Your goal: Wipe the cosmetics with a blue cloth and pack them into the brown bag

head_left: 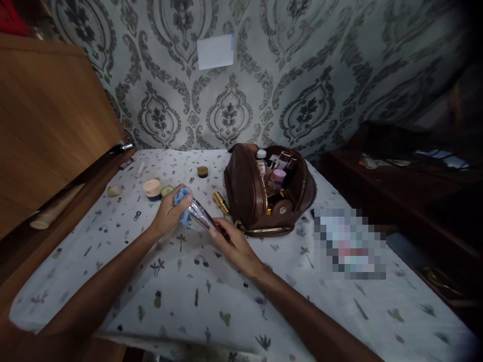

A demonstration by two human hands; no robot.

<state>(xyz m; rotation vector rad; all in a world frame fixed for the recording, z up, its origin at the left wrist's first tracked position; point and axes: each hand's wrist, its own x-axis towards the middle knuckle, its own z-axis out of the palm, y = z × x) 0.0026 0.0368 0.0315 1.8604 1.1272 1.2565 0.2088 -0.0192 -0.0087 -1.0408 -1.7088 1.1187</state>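
Note:
My left hand (169, 210) is closed on a crumpled light-blue cloth (184, 217), pressing it around the upper end of a shiny silver cosmetic tube (202, 213). The tube's lower end sits in the closed fingers of my right hand (236, 244), tilted above the table. Just right of the hands stands an open brown makeup bag (245, 188) with a gold zip, packed with bottles and a pink-lidded jar (278, 176). A gold tube (220, 202) lies beside the bag. Behind my left hand are a peach-lidded jar (152, 189) and a green-topped round container (166, 191), partly hidden.
A small dark-gold jar (203, 172), a white tube (140, 169) and a yellowish rounded item (114, 190) stand or lie on the patterned tablecloth (158, 271). At right lies a blurred-out item (349, 245). A wooden panel (45, 125) borders the left; patterned wallpaper is behind.

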